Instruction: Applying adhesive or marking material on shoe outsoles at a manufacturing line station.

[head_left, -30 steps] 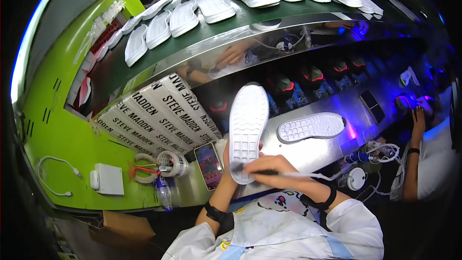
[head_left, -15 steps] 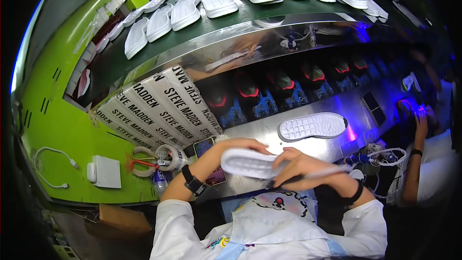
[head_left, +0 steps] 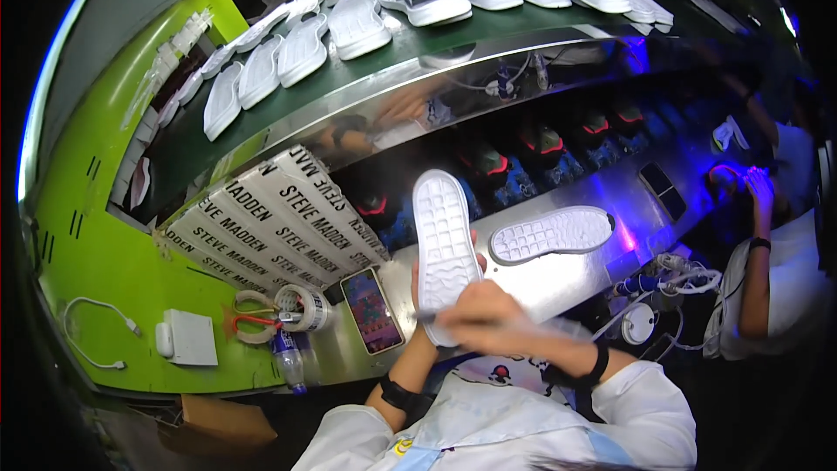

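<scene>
In front of me a white shoe sole [head_left: 443, 244] is held up, its gridded face toward me and one rounded end pointing away. My left hand [head_left: 422, 342] grips it from beneath and behind, with fingertips showing past its right edge. Across the near end of the sole, my right hand [head_left: 488, 314] is closed and blurred by motion. A thin dark tool [head_left: 427, 317] sticks out leftward from its fingers; its kind cannot be made out. A second white sole [head_left: 554, 234] lies grid side up on the metal bench, right of the held one.
White soles [head_left: 359, 28] line the green conveyor belt [head_left: 296, 109] beyond. A printed panel [head_left: 270, 222], phone [head_left: 373, 310], tape roll [head_left: 301, 307], scissors [head_left: 253, 321] and bottle [head_left: 288, 362] stand left. Cables [head_left: 689, 283] and a black phone-like object [head_left: 663, 192] lie right, near a co-worker's hand [head_left: 760, 185].
The held sole has swung from lying crosswise to pointing away, grid face showing. My left hand has shifted beneath it, and my right hand has moved to its near end.
</scene>
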The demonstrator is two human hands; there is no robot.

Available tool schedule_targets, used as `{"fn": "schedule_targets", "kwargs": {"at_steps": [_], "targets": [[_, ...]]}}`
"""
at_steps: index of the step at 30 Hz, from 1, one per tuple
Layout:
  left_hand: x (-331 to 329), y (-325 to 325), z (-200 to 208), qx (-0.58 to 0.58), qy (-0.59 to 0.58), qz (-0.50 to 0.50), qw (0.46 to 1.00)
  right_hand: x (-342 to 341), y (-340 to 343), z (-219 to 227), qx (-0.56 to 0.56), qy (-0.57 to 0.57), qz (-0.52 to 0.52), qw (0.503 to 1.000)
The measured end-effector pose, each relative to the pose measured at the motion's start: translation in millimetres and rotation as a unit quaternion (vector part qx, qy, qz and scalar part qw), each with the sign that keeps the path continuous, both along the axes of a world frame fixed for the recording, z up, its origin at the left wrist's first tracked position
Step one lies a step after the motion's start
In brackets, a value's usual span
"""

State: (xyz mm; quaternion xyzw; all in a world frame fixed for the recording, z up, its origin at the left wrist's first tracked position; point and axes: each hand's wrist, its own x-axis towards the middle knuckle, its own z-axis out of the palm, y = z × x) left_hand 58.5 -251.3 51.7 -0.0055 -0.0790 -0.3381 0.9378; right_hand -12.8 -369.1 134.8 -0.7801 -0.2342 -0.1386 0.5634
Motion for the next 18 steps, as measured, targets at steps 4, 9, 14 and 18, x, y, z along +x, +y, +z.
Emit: {"fn": "schedule_targets", "kwargs": {"at_steps": [4,9,14,18], "targets": [[12,15,22,0.072,0.03,-0.009,0.997,-3,-7,15,-0.071,0.005,0.017,0.997],[29,26,43,0.12,-0.024,-0.058,0.991,15,-9,7,0.08,0.178,0.098,0.976],[34,32,48,0.156,-0.032,-0.128,0.979,15,-20,13,0.137,0.332,0.149,0.921],[44,26,58,0.198,0.0,-0.235,0.952,18,-29,31,-0.029,0.404,0.243,0.881]]}}
